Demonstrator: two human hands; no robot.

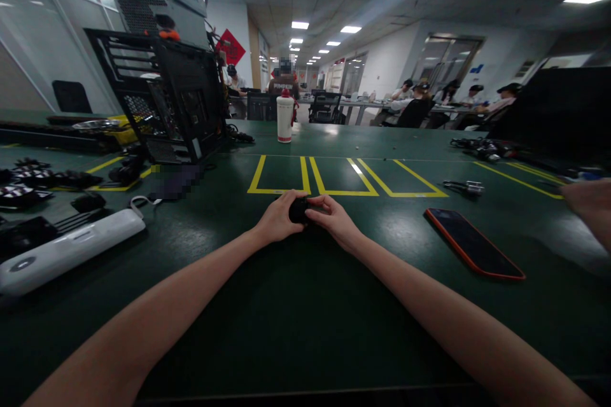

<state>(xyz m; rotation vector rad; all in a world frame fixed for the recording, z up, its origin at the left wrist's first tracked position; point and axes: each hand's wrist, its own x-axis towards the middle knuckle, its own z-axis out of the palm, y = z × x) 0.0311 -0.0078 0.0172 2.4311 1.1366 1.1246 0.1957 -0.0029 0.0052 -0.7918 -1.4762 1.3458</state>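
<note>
Between my two hands is a small black rounded object [298,210], low over the green table [305,305]; its kind does not show. My left hand [280,217] curls around its left side, thumb below and fingers above. From the right, my right hand [334,219] pinches at its edge with thumb and fingertips. The fingers hide part of the object. Just beyond the hands, yellow tape outlines [344,193] mark the tabletop.
At left stand an open black computer case [184,98] and a white power strip [76,248]. A white bottle [285,118] stands farther back. To the right lie an orange-edged phone [472,241] and a small metal part [465,187]. Another person's hand [592,210] reaches in there.
</note>
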